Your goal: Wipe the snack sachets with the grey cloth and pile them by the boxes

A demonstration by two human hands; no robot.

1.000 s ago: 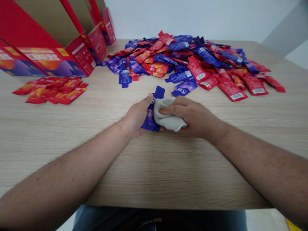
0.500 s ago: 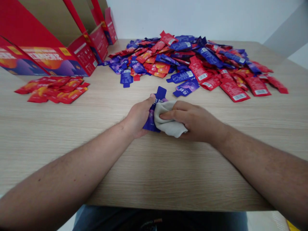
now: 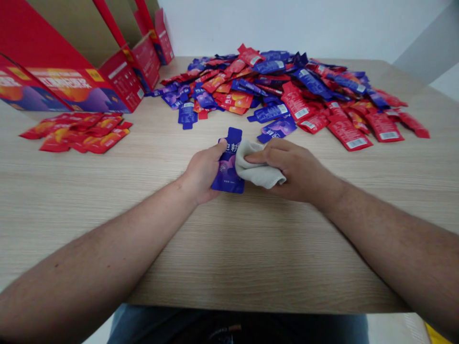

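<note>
My left hand [image 3: 203, 172] is closed on a blue-purple sachet [image 3: 228, 177] by its left edge, thumb on the printed face. The sachet has a narrow neck at its top, pointing away from me. In my right hand [image 3: 296, 167] is a bunched pale grey cloth [image 3: 258, 168], pinched between thumb and fingers. The cloth overlaps the sachet's right edge; whether it presses on the surface I cannot tell. Just beyond my right hand another blue-purple sachet [image 3: 278, 128] lies flat on the table.
A wide pile of red and blue sachets [image 3: 247, 86] spreads across the back of the wooden table [image 3: 229, 253]. Several red sachets [image 3: 79, 132] lie grouped at the left. Behind them stand open red cardboard boxes [image 3: 118, 79]. A white wall [image 3: 304, 26] rises behind the table.
The cloth in my right hand has moved a little right and away from me, uncovering more of the sachet's printed face. My left hand keeps its hold on the sachet.
</note>
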